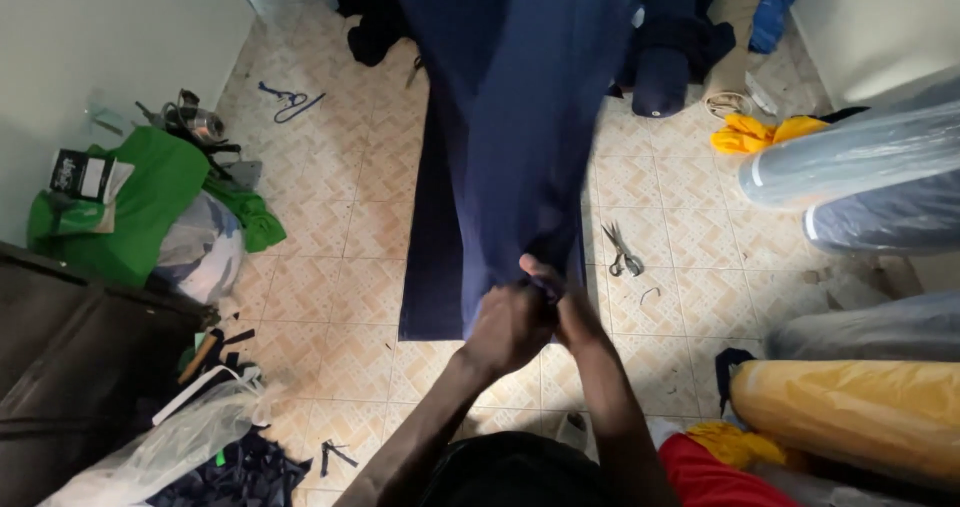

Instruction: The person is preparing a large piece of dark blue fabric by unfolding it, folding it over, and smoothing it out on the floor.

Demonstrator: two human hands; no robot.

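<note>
hands: two, left hand [510,325] and right hand [567,302]
navy cloth [520,137]: one long piece
scissors [622,251]: one pair, right of centre
wrapped fabric rolls [850,157]: four, right edge
green bag [140,202]: one, left

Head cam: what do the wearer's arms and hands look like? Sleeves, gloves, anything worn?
Both forearms are bare up to the frame's bottom edge, with no sleeves in view. The left hand and right hand are bare too: no gloves, and no watch, ring or wristband that shows. The right hand is mostly hidden behind the left.
</note>
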